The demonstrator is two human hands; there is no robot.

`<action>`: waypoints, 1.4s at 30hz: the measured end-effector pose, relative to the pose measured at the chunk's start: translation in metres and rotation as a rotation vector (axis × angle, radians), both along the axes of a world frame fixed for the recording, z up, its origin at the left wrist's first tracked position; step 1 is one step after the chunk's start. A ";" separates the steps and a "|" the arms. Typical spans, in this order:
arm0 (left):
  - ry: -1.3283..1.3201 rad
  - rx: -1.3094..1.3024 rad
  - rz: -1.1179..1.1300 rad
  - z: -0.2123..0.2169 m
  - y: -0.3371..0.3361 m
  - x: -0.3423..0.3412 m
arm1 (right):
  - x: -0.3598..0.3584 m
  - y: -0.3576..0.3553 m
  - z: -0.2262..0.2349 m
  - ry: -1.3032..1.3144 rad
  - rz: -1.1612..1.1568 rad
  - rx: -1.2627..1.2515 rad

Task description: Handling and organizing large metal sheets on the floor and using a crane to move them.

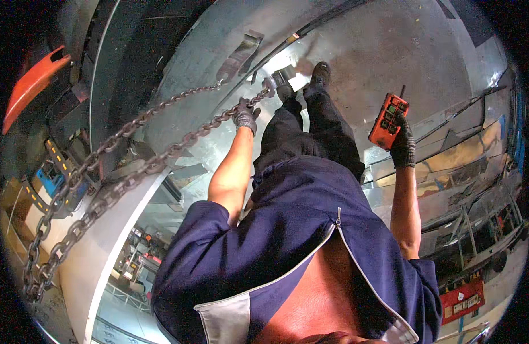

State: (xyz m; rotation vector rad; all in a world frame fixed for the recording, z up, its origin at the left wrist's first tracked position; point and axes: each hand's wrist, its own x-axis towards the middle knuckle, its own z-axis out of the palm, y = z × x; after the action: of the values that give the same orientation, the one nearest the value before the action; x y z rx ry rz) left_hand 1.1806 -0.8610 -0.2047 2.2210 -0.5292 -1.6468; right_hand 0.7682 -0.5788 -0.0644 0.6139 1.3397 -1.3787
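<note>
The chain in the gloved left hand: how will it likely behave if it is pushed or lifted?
The chain would probably fold rather than stay stiff when pushed, since it is made of separate interlocking links. It is likely heavy for its size when the left hand lifts it, because the links look thick and metallic.

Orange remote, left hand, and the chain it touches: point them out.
Orange remote (389, 121): head view, on its button face.
Left hand (245, 116): head view, on the hand's middle.
Chain (154, 166): head view, on links partway along.
</note>
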 end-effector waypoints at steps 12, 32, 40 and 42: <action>0.208 -0.041 0.678 -0.045 -0.049 -0.006 | 0.018 -0.001 0.026 0.041 0.061 0.056; 0.044 -0.115 0.133 -0.010 -0.069 -0.032 | 0.001 -0.002 0.015 -0.028 0.137 0.029; 0.067 -0.089 0.397 -0.061 -0.046 -0.046 | -0.009 0.004 0.005 -0.046 0.174 0.105; 0.239 -0.209 0.460 -0.070 -0.093 0.022 | 0.011 -0.040 -0.012 -0.160 0.183 -0.009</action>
State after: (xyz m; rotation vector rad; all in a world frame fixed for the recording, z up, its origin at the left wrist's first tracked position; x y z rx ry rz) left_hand 1.2031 -0.9542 -0.2743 1.7931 -0.1065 -1.5017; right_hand 0.7790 -0.6188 -0.0759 0.5686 1.2284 -1.1628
